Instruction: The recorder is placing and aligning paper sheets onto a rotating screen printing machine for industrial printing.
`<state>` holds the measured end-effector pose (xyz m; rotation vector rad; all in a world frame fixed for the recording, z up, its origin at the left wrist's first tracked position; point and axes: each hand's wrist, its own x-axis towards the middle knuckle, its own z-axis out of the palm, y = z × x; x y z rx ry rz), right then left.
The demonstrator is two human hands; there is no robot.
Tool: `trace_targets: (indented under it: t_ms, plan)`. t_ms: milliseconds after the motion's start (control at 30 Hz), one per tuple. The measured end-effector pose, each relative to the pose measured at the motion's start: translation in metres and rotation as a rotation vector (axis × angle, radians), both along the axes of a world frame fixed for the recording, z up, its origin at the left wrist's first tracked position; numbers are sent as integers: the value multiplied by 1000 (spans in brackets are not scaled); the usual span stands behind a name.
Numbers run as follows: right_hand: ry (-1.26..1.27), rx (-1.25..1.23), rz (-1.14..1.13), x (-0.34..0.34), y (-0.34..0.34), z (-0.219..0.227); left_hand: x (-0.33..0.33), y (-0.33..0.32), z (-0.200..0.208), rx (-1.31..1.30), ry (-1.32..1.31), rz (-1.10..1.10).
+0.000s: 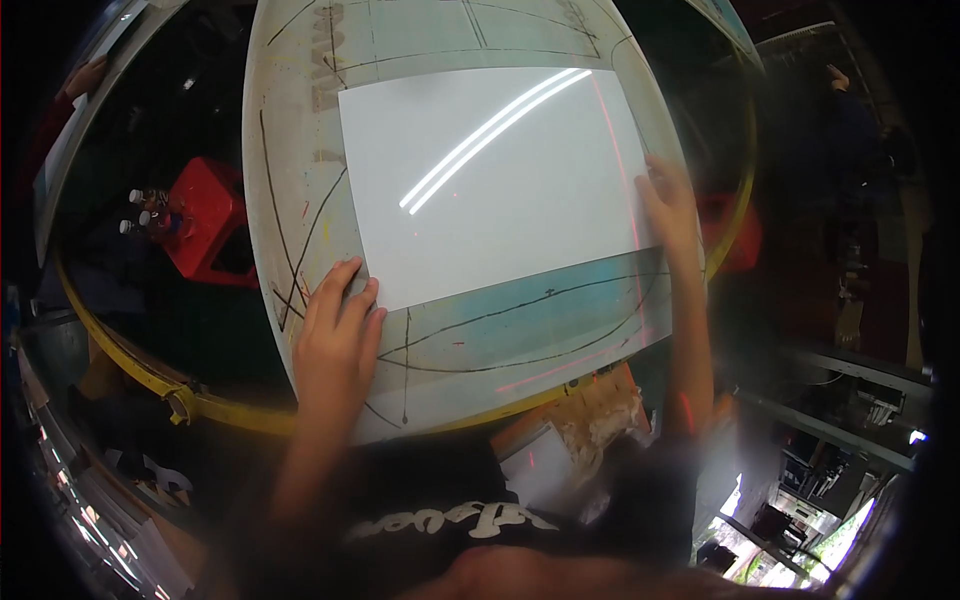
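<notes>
A glossy white sheet (pixel 480 190) lies flat on a pale, worn board (pixel 300 150) marked with dark hand-drawn lines. At the sheet's near left corner rests my left hand (pixel 338 325), its fingers stretched out and the fingertips touching the corner. My right hand (pixel 668 205) is at the right edge of the sheet, fingers loosely bent and apart, the tips on or just beside that edge. A thin red light line runs over the sheet close to its right edge, and another crosses the board near its front. Two bright lamp reflections streak the sheet.
A curved yellow rail (pixel 240 413) passes around and below the board. Red stools (pixel 205 215) stand at left and right, with several capped bottles (pixel 150 210) by the left one. Near my body is a brown cardboard piece (pixel 590 420). Other people's hands (pixel 88 78) show at the far sides.
</notes>
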<state>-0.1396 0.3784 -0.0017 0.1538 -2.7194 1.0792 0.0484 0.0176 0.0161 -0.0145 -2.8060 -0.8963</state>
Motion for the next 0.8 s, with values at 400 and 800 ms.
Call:
trace_targets:
  t_ms: [400,800]
  plan:
    - [16,49,-8,0,-11,-3,1,0,0,0,-5,8]
    - [15,60,-4,0,-11,-2,-1,0,0,-25,-9,4]
